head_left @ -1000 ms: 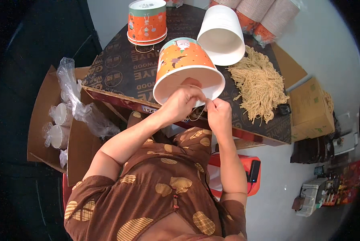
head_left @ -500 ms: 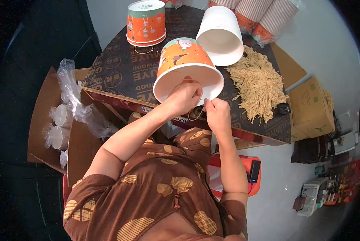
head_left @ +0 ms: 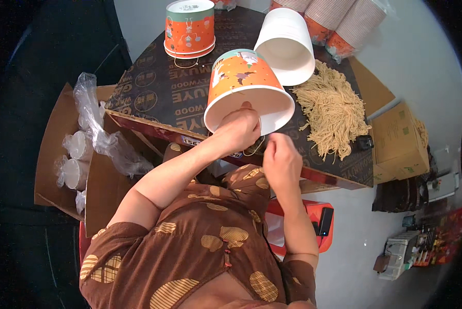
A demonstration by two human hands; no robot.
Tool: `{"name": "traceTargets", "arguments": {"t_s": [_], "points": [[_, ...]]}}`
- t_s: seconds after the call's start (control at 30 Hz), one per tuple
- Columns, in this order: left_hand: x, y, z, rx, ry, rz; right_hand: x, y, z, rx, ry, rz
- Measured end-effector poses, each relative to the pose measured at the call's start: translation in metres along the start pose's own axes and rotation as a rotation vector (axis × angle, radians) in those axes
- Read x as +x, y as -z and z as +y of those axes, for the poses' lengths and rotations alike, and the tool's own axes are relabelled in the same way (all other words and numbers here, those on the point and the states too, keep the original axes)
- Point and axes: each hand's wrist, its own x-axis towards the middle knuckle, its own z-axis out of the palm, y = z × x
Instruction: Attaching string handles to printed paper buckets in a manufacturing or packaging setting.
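Observation:
An orange and green paper bucket (head_left: 245, 77) is tilted at the table's front edge, its white mouth toward me. My left hand (head_left: 240, 127) reaches over its lower rim with curled fingers inside the mouth and grips the bucket; the fingertips are partly hidden. A thin tan cord (head_left: 255, 149) hangs in a loop below the rim, between my hands. Just right of the rim is my right hand (head_left: 282, 160), closed with thumb and forefinger together; whether it pinches anything is not visible. Right of the bucket lies a heap of tan cords (head_left: 331, 110).
A white paper bucket (head_left: 285, 49) lies on its side behind. An upturned orange bucket (head_left: 190, 32) with a cord stands at the back left of the dark table (head_left: 154, 110). Bucket stacks (head_left: 352, 26) fill the back right. Cardboard boxes (head_left: 400, 136) flank the table.
The bucket and my left hand have shifted slightly right. My right hand has moved down and right, away from the bucket's rim.

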Motion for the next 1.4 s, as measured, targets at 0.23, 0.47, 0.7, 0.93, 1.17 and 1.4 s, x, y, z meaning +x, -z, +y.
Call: {"name": "traceTargets", "arguments": {"t_s": [0.23,0.47,0.7,0.93,1.17,1.4], "points": [[0.003,0.005,0.002,0.027,-0.010,-0.082,-0.008,0.008,-0.013,-0.047,0.123,-0.239],[0.008,0.006,0.003,0.067,0.008,-0.157,-0.014,0.001,0.001,-0.088,0.214,-0.253],[0.011,0.014,0.007,0.082,0.058,-0.248,-0.019,0.002,0.014,0.842,-0.237,-0.186],[0.006,0.007,0.002,0.044,-0.074,-0.078,-0.007,0.009,0.008,0.184,0.253,-0.016],[0.012,0.011,0.006,0.000,0.023,-0.191,-0.008,-0.003,0.025,0.150,0.227,-0.118],[0.011,0.008,-0.001,0.028,0.018,-0.116,0.008,0.007,0.041,0.650,-0.142,-0.114]]}}
